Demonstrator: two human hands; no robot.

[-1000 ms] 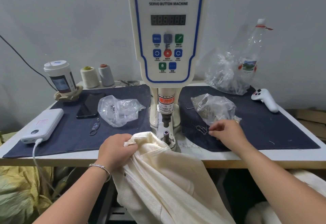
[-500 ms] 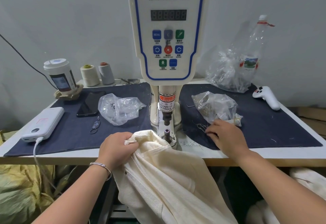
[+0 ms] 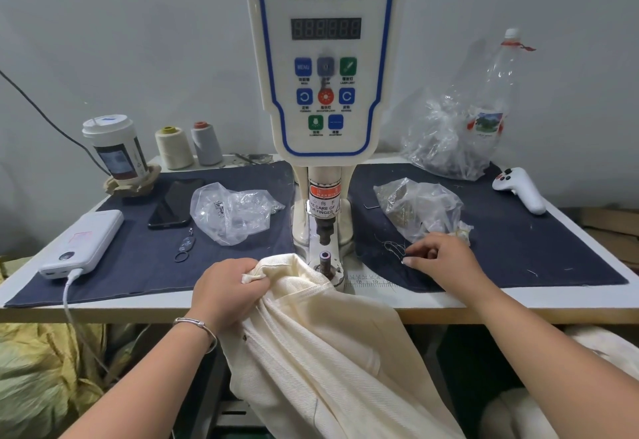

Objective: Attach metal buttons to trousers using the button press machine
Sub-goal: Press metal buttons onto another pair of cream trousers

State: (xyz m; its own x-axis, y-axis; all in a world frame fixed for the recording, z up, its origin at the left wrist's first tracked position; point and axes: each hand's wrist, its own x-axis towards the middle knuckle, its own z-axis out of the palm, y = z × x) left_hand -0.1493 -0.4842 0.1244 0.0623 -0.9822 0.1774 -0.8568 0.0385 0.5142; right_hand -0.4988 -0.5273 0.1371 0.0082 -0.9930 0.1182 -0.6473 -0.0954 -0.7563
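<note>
One head-worn camera looks forward and down — close over the table [image 3: 432,303] edge.

Left hand [image 3: 226,295]: fingers curled tight in a fist-like grip, at the table's front edge, bracelet on wrist. Right hand [image 3: 446,258]: palm down, fingertips [image 3: 408,260] pinched together, forearm extended across the front edge.

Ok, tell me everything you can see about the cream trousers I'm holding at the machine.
The cream trousers look like a heavy twill weave with fine diagonal ribs. Their top edge is bunched and gripped in the left hand, lifted onto the front edge of the table, right beside the lower die post of the button machine. The rest hangs down off the table in folds, out of frame at the bottom. Seams run along the cloth, and a small dark dot shows near the wrist. The right hand is apart from it.
</note>
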